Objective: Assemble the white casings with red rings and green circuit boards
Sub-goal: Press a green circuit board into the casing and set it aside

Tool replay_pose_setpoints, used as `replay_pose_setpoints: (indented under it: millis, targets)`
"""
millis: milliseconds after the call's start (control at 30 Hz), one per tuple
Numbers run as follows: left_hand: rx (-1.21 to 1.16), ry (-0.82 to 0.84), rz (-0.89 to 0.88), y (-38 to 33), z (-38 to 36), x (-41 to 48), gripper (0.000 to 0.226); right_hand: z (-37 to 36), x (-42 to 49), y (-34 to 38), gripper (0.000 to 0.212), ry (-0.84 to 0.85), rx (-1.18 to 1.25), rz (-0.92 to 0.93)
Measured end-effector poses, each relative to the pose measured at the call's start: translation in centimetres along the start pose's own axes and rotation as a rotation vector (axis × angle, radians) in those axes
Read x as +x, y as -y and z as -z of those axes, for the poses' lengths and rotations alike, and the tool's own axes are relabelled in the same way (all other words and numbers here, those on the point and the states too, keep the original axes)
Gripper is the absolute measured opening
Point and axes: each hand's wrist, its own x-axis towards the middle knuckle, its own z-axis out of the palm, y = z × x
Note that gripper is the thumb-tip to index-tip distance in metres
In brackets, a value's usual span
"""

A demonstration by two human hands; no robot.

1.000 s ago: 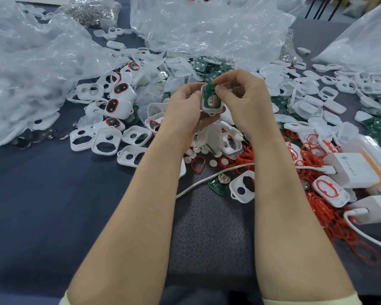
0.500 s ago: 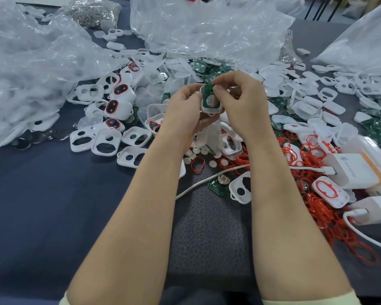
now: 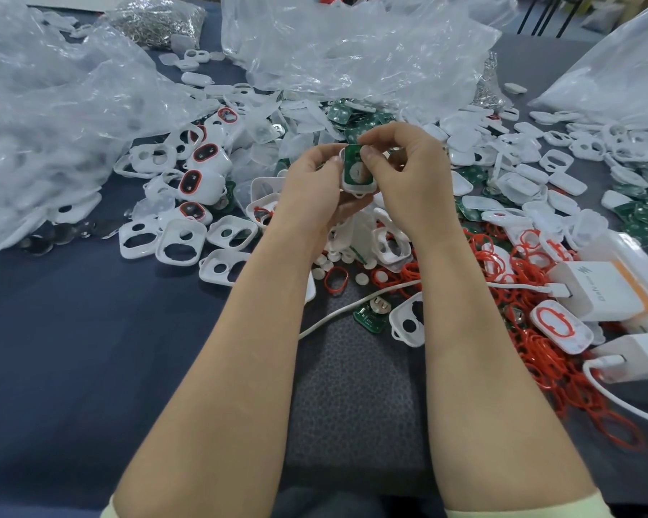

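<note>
- Where the two forearms stretch out from the near edge, a dark speckled mat (image 3: 356, 386) lies between them on the blue desk (image 3: 72, 349).
- Just past the mat, at 12 o'clock, a white cable (image 3: 352, 306) runs toward a white charger (image 3: 599, 289) at 2 o'clock. A loose board (image 3: 371, 317) and an empty shell (image 3: 408, 323) lie side by side just this side of the cable.
- At 3 o'clock a heap of red rings (image 3: 554, 372) sprawls over the desk, and a ring-fitted shell (image 3: 559, 325) lies at the heap's far edge.
- A single red ring (image 3: 336, 280) lies between the wrists.
- Further out at 12 o'clock, both hands hold one white casing (image 3: 356, 186) above the clutter, open side toward the camera.
- The left hand (image 3: 311, 188) wraps it from the left and beneath, fingers curled round it.
- A green circuit board (image 3: 354, 168) sits inside the casing, and the right hand (image 3: 408, 181) pinches the board's upper edge with thumb and forefinger.
- At 10 o'clock lie empty frames (image 3: 180, 243). Beyond them are closed casings with red rings (image 3: 202, 158).
- At 12 o'clock behind the hands lies a cluster of green boards (image 3: 352, 115).
- Farthest off, crumpled clear plastic bags (image 3: 352, 43) span 10 to 2 o'clock, with a bag of metal parts (image 3: 154, 16) at 11 o'clock.
</note>
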Motion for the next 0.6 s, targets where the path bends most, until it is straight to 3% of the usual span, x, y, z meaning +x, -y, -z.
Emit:
replay_pose_setpoints:
  millis: [600]
  targets:
    - [0.024,0.0,0.006,-0.12,-0.1,-0.05,0.016,0.05,0.11,-0.33,0.012,-0.007,-0.055,0.007]
